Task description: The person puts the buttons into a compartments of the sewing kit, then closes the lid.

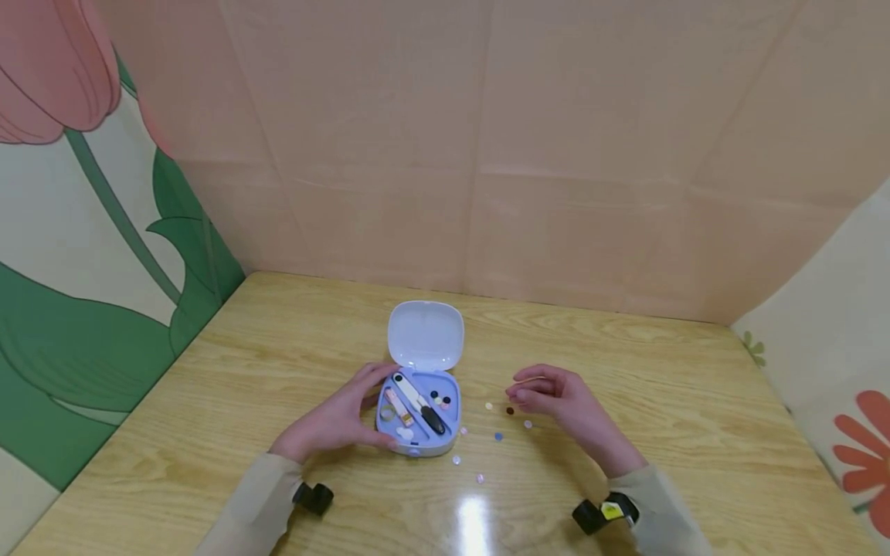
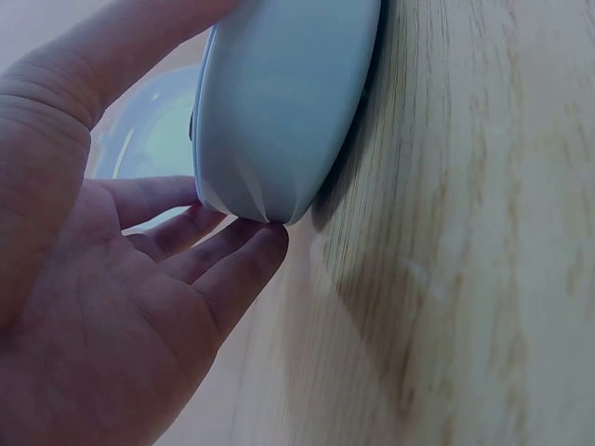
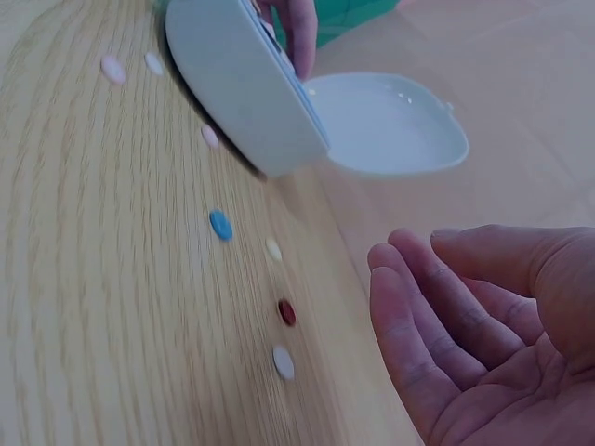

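A small lilac-blue sewing box (image 1: pixel 419 411) stands on the table with its pale lid (image 1: pixel 426 335) raised. My left hand (image 1: pixel 341 421) grips its left side, thumb at the front and fingers toward the back. Inside lie a white tool with a black handle (image 1: pixel 431 418), a small pinkish strip (image 1: pixel 399 407) and several buttons (image 1: pixel 446 401). To the right of the box, my right hand (image 1: pixel 556 398) hovers with loosely bent fingers and nothing visible in them. Beneath it are a dark red button (image 3: pixel 287 312), a white button (image 3: pixel 284 362) and a cream button (image 3: pixel 273 249).
A blue button (image 1: pixel 498 437), a pale button (image 1: pixel 456 460) and pink buttons (image 1: pixel 480 479) lie scattered right and in front of the box on the wooden table (image 1: pixel 626 371). A peach cloth (image 1: pixel 487 154) hangs behind the far edge, with flower-printed panels (image 1: pixel 83 309) at the sides.
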A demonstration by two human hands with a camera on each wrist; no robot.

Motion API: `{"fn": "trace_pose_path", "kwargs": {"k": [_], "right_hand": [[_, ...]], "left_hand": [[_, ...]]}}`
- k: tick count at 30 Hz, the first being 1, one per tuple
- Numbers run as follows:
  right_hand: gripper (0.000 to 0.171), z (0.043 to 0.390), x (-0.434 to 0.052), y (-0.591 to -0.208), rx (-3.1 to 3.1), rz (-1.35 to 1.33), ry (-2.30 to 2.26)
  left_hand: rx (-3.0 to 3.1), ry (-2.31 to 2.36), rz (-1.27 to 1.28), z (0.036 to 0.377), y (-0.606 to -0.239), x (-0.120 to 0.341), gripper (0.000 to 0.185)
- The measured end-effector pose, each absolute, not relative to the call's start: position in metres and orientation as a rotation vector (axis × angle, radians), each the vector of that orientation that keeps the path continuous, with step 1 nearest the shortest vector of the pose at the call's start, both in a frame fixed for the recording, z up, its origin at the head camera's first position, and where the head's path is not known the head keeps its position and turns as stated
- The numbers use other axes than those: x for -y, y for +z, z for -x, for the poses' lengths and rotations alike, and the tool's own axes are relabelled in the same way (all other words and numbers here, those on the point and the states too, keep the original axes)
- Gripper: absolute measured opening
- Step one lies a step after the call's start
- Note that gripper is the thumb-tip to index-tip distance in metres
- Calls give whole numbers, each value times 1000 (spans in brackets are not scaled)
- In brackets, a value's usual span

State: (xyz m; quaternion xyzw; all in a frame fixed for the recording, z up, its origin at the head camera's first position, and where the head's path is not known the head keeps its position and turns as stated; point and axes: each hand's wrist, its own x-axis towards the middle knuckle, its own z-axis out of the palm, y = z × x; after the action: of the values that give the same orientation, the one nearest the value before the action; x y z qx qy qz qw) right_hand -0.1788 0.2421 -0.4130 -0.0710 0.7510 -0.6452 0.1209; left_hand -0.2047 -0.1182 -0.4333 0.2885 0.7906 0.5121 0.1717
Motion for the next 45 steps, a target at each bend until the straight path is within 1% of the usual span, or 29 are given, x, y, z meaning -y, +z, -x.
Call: {"fn": "trace_pose_path", "kwargs": {"k": [3, 11, 20, 27, 36, 43, 45], "right_hand": [[42, 178, -248, -414, -2204, 203, -1884], [40, 176, -263, -421, -2236, 202, -1874], [39, 173, -273, -430, -2262, 132, -1821], [37, 174, -276, -435, -2293, 153, -1768], [38, 174, -273, -439, -2311, 202, -1733], [38, 173, -273, -441, -2323, 292, -1729], [38, 173, -272, -442, -2333, 294, -1717]], "left_hand": [[-2258, 1440, -823, 207, -437, 120, 103], [-2269, 1418, -799, 209, -437, 119, 105], [-2271, 1412, -790, 208, -436, 118, 106], [-2272, 1404, -781, 209, -435, 118, 106], [-2266, 1418, -784, 208, -435, 119, 106], [-2266, 1425, -781, 207, -436, 120, 106], [-2255, 1441, -781, 204, -430, 118, 105]]}}
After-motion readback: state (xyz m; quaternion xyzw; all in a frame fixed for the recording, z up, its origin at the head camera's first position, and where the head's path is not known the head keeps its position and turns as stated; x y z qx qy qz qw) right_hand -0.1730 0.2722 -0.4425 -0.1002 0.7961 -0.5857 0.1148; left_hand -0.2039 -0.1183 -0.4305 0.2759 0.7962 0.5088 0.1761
